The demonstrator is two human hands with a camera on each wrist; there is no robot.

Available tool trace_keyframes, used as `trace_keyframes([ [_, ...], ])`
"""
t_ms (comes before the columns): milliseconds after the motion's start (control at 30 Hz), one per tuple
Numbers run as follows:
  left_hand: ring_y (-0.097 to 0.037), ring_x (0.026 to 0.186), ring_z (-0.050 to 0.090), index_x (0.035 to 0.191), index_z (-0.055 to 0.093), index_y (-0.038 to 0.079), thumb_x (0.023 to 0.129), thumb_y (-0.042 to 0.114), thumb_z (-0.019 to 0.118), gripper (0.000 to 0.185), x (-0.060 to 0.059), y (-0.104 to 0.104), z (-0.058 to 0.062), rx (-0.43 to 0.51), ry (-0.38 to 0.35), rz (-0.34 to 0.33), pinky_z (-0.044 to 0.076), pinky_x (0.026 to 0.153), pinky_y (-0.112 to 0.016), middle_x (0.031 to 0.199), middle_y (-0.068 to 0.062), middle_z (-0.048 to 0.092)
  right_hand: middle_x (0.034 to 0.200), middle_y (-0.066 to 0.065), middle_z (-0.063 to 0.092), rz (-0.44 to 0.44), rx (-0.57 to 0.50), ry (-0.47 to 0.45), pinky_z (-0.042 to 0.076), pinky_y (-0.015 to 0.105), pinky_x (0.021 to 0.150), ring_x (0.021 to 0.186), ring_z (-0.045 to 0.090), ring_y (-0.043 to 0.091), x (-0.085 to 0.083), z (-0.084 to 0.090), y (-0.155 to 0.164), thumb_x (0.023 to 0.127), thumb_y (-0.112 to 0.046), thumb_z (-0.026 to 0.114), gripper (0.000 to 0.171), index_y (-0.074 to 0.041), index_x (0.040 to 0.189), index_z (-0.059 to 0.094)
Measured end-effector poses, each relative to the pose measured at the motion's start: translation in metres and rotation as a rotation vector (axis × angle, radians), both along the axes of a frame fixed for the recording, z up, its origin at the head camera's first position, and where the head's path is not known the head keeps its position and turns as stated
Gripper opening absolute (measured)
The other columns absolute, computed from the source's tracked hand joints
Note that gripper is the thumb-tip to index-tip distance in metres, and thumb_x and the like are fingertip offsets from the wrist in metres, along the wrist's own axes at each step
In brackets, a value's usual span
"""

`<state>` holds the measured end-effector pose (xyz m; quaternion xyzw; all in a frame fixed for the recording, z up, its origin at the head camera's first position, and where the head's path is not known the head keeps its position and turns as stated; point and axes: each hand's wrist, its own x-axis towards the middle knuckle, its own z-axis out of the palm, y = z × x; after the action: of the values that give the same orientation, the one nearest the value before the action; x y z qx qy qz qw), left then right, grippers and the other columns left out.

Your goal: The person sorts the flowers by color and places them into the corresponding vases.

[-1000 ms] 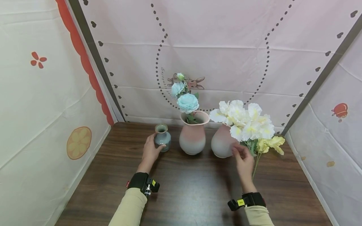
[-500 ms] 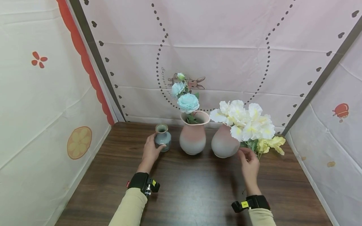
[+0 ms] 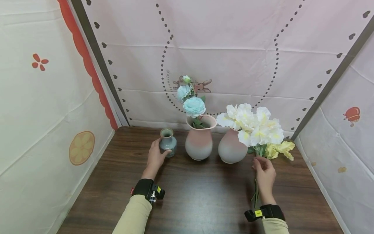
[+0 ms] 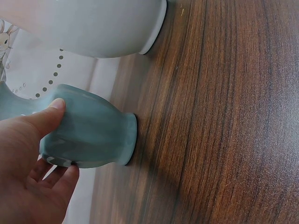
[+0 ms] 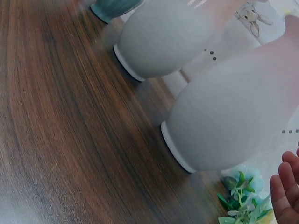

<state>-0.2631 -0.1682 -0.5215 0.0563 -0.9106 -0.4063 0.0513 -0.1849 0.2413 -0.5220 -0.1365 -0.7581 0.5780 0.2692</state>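
My left hand [image 3: 155, 157] holds a small blue-green vase [image 3: 168, 146] standing upright, thumb in front and fingers round its far side. In the left wrist view the thumb presses on the vase body [image 4: 88, 130]. My right hand [image 3: 265, 174] is at the flower stems [image 3: 255, 191] right of the right pink-and-white vase [image 3: 232, 148]. Its fingers are loosely bent, and the right wrist view shows the fingers [image 5: 286, 186] with nothing visibly between them. White flowers [image 3: 252, 125] hide that vase's mouth; yellow blooms [image 3: 280, 149] are lower, at the right.
Another pink-and-white vase [image 3: 199, 144] with pale blue flowers [image 3: 194, 106] stands in the middle. A printed cloth [image 3: 222, 65] hangs close behind the row of vases. The brown wooden table [image 3: 198, 198] stretches out in front.
My right hand has moved right and slightly toward me, away from the right pink-and-white vase and across the stems. My left hand, the vases and the flowers look unmoved.
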Motion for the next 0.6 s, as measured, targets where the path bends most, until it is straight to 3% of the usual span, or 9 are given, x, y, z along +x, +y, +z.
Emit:
trace_keyframes([
  [300, -0.039, 0.145, 0.036, 0.155, 0.029, 0.007, 0.093, 0.026, 0.071, 0.077, 0.0, 0.0, 0.0, 0.001, -0.008, -0.01, 0.035, 0.119, -0.053, 0.158, -0.02, 0.032, 0.086, -0.013, 0.066, -0.046, 0.058, -0.092, 0.052, 0.007, 0.062, 0.067, 0.058, -0.012, 0.004, 0.0, 0.013, 0.097, -0.021, 0.066, 0.025, -0.002, 0.113, 0.069],
  [433, -0.039, 0.146, 0.036, 0.155, 0.029, 0.007, 0.093, 0.026, 0.071, 0.076, -0.001, 0.0, 0.0, 0.006, -0.003, -0.012, 0.035, 0.119, -0.053, 0.158, -0.02, 0.032, 0.08, -0.023, 0.06, -0.072, 0.093, -0.124, 0.047, 0.006, 0.058, 0.066, 0.056, -0.013, 0.004, -0.002, 0.018, 0.096, -0.022, 0.067, 0.025, -0.003, 0.112, 0.069],
  [533, -0.039, 0.146, 0.035, 0.155, 0.03, 0.007, 0.093, 0.026, 0.071, 0.076, 0.0, 0.0, 0.0, 0.008, -0.003, -0.009, 0.035, 0.119, -0.053, 0.158, -0.019, 0.032, 0.081, -0.019, 0.063, -0.084, 0.119, -0.156, 0.045, 0.007, 0.057, 0.066, 0.054, -0.015, 0.004, -0.002, 0.021, 0.097, -0.023, 0.067, 0.026, -0.003, 0.113, 0.069],
  [600, -0.039, 0.146, 0.035, 0.155, 0.03, 0.007, 0.093, 0.026, 0.071, 0.076, 0.0, 0.0, 0.0, 0.009, -0.003, -0.008, 0.035, 0.119, -0.053, 0.158, -0.019, 0.032, 0.087, -0.007, 0.068, -0.083, 0.12, -0.176, 0.046, 0.006, 0.057, 0.067, 0.053, -0.015, 0.005, -0.002, 0.022, 0.097, -0.023, 0.066, 0.027, -0.002, 0.114, 0.068],
])
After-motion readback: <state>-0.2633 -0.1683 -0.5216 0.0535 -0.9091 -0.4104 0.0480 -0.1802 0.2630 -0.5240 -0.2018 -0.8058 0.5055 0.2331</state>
